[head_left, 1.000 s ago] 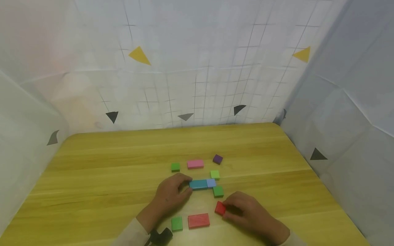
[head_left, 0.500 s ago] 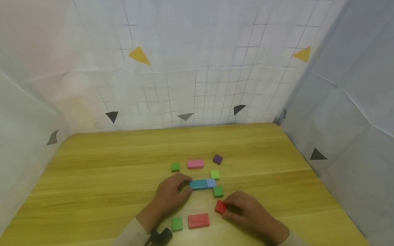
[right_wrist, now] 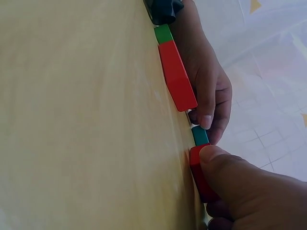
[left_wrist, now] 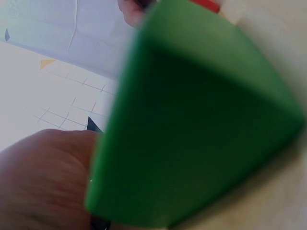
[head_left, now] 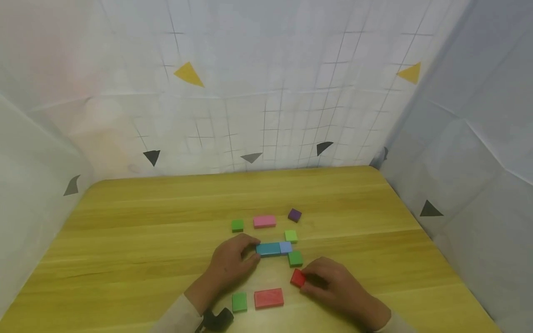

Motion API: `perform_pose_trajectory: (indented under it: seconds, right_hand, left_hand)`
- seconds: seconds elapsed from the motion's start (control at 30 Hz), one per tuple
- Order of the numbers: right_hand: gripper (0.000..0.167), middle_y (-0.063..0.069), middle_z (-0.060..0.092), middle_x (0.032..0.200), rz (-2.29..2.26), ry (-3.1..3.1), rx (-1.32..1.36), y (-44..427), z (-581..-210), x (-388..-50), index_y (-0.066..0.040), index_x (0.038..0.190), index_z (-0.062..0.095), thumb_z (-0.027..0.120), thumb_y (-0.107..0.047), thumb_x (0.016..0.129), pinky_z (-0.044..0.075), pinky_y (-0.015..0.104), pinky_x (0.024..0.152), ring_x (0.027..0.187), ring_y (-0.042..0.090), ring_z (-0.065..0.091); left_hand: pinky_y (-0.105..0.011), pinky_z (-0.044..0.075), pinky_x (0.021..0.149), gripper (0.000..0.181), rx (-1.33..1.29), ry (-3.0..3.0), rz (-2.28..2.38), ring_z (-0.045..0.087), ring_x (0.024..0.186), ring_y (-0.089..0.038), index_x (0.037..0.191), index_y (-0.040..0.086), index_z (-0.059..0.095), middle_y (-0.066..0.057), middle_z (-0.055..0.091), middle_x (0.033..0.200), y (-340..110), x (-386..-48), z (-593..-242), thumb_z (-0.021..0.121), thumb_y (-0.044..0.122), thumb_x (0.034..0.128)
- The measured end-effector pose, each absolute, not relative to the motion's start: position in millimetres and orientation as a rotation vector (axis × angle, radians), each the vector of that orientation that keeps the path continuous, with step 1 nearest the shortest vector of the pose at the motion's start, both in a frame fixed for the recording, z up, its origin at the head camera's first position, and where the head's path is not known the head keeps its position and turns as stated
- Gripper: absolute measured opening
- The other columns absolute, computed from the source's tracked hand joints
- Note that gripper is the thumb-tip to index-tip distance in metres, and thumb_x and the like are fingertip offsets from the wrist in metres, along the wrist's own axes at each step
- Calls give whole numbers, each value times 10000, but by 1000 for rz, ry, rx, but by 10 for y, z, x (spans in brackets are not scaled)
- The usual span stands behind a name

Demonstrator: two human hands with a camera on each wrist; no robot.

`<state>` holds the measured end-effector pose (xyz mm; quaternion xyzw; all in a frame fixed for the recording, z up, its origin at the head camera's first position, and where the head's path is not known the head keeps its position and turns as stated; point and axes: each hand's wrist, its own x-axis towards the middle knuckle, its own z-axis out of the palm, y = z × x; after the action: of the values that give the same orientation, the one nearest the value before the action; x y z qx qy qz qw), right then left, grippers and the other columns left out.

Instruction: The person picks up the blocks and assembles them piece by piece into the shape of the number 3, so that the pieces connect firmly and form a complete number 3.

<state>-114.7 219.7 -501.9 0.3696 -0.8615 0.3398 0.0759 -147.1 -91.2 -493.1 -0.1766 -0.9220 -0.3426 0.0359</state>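
In the head view my left hand point(head_left: 234, 259) pinches the left end of a long teal-blue block point(head_left: 268, 249) between thumb and finger. A small light-blue block point(head_left: 285, 248) touches that block's right end. My right hand point(head_left: 339, 289) grips a small red block point(head_left: 297, 278) with thumb and fingertips, just below a green block point(head_left: 295, 258). The right wrist view shows the thumb pressed on the red block point(right_wrist: 201, 175). Close to the left wrist camera, another green block point(left_wrist: 192, 129) hides most of the left hand's fingers.
A lime block point(head_left: 290, 236) lies above the light-blue one. Farther back are a green block point(head_left: 237, 226), a pink block point(head_left: 264, 222) and a purple block point(head_left: 294, 215). Nearer lie a green block point(head_left: 239, 302) and a long red block point(head_left: 268, 299) on the wooden table point(head_left: 125, 231).
My right hand and its red block have shifted very slightly up the table, toward the green block. The left hand keeps its place on the teal-blue block.
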Motion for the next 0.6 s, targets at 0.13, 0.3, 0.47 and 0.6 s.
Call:
perform_pose_trajectory:
  seconds: [0.13, 0.3, 0.47, 0.6]
  right_hand:
    - [276, -179, 654, 1071, 1016, -2585, 1095, 2187, -5007, -1147, -267, 1120, 699, 784, -316, 861, 556, 242, 803, 953, 4, 622]
    - [269, -172, 659, 1062, 1031, -2597, 1091, 2184, -4995, -1149, -256, 1118, 704, 778, -321, 868, 554, 233, 797, 939, -3, 616]
    - [271, -165, 661, 1053, 1050, -2587, 1096, 2183, -4994, -1152, -249, 1121, 702, 780, -305, 867, 549, 219, 787, 928, -5, 612]
    - [280, -172, 660, 1054, 1043, -2561, 1101, 2175, -4992, -1157, -253, 1117, 702, 793, -293, 856, 545, 212, 792, 929, -5, 614]
  left_hand:
    - [-364, 508, 947, 314, -538, -2835, -1065, 582, 1012, -33, 1199, 257, 673, 155, 661, 1135, -911, -1472, -4928, 698, 368, 906]
    - [-373, 506, 961, 301, -534, -2842, -1077, 586, 1057, -36, 1198, 262, 673, 165, 656, 1147, -911, -1471, -4929, 693, 362, 914]
    - [-372, 508, 957, 300, -535, -2843, -1075, 587, 1058, -34, 1197, 261, 674, 162, 658, 1148, -910, -1471, -4924, 691, 363, 916]
    - [-371, 508, 951, 305, -537, -2842, -1072, 585, 1052, -32, 1202, 256, 675, 169, 655, 1147, -911, -1471, -4920, 689, 367, 918]
